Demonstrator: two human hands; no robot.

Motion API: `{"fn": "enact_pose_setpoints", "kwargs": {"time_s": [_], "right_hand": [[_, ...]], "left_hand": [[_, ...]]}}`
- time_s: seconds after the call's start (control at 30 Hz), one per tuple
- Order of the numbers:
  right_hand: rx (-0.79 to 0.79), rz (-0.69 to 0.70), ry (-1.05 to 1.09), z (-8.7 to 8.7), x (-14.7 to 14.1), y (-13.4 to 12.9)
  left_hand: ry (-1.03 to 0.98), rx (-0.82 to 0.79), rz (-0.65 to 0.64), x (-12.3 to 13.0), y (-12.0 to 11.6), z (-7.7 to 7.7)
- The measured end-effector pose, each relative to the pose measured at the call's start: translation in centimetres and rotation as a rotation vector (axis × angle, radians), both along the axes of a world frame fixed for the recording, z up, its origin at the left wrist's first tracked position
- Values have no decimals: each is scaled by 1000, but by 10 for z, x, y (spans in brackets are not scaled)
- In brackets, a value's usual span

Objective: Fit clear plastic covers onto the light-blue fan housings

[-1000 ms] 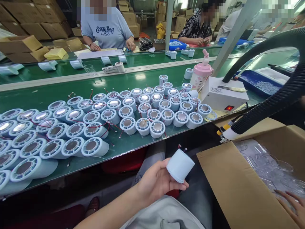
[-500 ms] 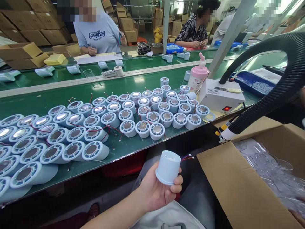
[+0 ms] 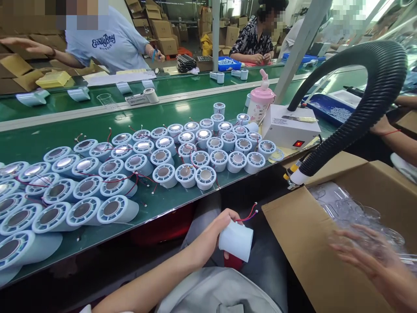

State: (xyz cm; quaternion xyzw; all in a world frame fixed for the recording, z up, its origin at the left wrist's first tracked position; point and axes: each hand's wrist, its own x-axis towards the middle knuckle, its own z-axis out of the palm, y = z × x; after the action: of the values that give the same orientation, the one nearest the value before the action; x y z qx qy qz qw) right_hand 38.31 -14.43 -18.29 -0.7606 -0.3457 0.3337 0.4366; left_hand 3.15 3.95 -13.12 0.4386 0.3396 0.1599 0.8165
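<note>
My left hand (image 3: pixel 224 230) grips a light blue plastic cup-shaped housing (image 3: pixel 237 241), tilted over my lap. Red and blue wires (image 3: pixel 249 215) with small white connectors stick out from it. Over the open cardboard box (image 3: pixel 312 256) at the right is my right hand (image 3: pixel 374 256), smeared by motion. Its fingers look stretched out beside clear plastic cups (image 3: pixel 358 213), and whether it holds one of them is unclear. Rows of similar blue housings (image 3: pixel 120 209) with round metal discs stand on the green conveyor belt (image 3: pixel 182 195) ahead.
A black flexible hose (image 3: pixel 345 143) arches from a white box with a lit red switch (image 3: pixel 289 128) to a nozzle by the carton. Behind stand a pink-lidded tumbler (image 3: pixel 260 100) and a blue tray (image 3: pixel 329 108). Co-workers sit across the belt; another person's arm shows at right.
My left hand has turned the housing over sideways, bringing its wires to the top. My right hand has come into view over the carton. The view has shifted slightly; the co-worker opposite spread an arm.
</note>
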Motion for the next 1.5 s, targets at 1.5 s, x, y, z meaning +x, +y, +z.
{"fn": "enact_pose_setpoints", "kwargs": {"time_s": [1.5], "right_hand": [[292,635,18,51,-152,106]], "left_hand": [[-98,234,-133,-9,18,-8]]}}
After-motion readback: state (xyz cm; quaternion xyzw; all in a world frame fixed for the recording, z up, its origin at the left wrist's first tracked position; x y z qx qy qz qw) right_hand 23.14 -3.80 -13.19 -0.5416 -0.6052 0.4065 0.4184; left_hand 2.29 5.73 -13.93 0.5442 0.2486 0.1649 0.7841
